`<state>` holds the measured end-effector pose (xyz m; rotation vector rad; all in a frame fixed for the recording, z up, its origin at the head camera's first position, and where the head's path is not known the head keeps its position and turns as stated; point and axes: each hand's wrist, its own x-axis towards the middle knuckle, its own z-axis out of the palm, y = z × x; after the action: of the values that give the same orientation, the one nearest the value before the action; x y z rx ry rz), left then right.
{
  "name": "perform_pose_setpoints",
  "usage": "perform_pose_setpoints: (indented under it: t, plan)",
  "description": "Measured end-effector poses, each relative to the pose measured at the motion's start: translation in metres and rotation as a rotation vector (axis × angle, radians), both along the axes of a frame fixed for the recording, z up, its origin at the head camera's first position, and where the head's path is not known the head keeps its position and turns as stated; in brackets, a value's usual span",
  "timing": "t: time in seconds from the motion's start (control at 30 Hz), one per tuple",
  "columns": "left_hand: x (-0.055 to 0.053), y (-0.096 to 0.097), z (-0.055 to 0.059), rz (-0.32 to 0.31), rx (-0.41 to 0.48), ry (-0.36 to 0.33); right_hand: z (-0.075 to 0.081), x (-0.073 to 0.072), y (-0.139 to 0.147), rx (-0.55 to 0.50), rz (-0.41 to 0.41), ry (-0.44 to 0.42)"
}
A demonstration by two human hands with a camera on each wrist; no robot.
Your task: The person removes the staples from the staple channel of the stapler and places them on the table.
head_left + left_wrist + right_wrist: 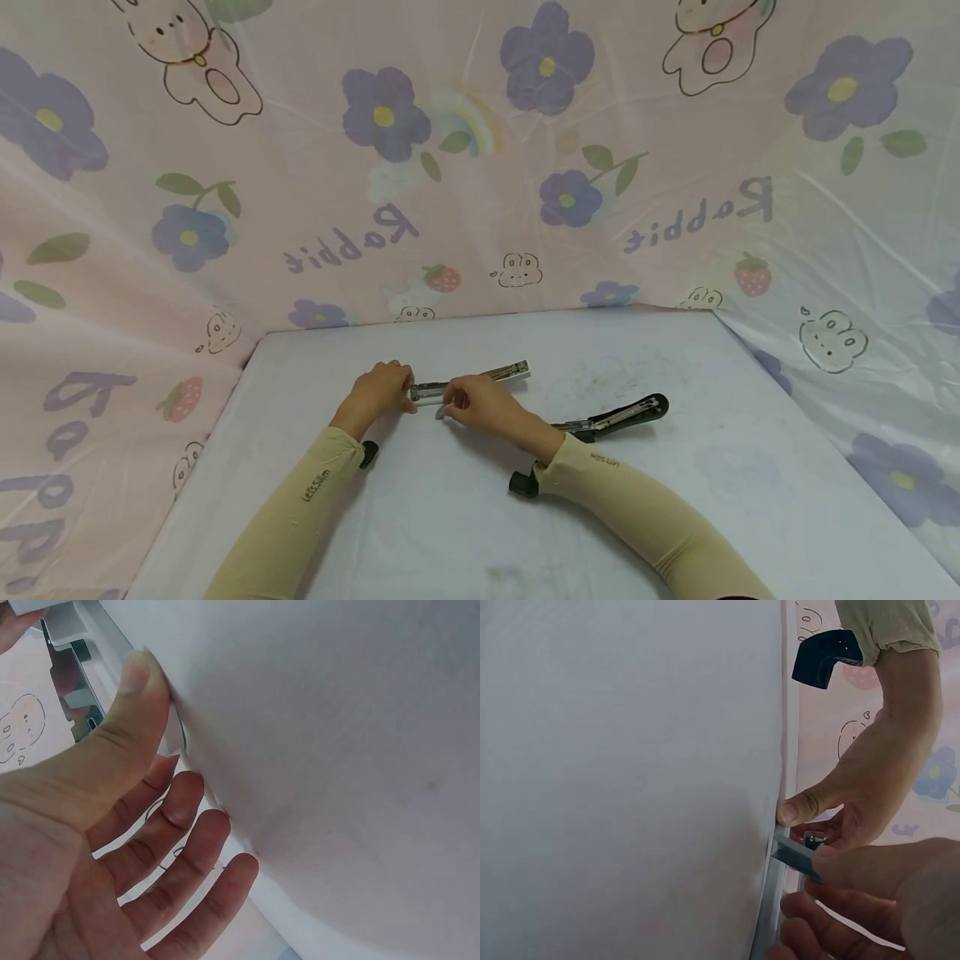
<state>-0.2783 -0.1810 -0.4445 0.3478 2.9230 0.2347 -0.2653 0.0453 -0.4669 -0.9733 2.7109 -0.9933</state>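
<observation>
A silver and white stapler point(512, 371) lies opened out flat on the table, its metal channel showing. At its left end, my left hand point(380, 387) steadies it, the thumb point(139, 712) along the near side and the fingers bent on the far side. Between right thumb and forefinger, my right hand point(480, 402) pinches a short grey strip of staples point(795, 856). That strip is beside the stapler, close to the left thumb. The right hand hides the stapler's middle in the head view.
A second stapler point(633, 412), black and opened out, lies right of my right hand, partly behind the wrist. The white-covered table point(465, 517) meets a printed cloth point(465, 192) at the back and sides. Black wrist cameras point(523, 483) stick out under both sleeves.
</observation>
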Motion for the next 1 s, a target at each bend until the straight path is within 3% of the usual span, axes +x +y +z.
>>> perform_pose_setpoints:
  t: [0.77, 1.0]
  plan:
    - [-0.0011, 0.0062, 0.0, -0.007, -0.017, 0.008, 0.0007, 0.006, 0.0054, 0.226, -0.053, 0.061]
    - [0.0031, 0.0018, -0.004, -0.011, 0.011, 0.016, 0.0037, 0.0101, 0.0078, 0.227, -0.046, 0.048]
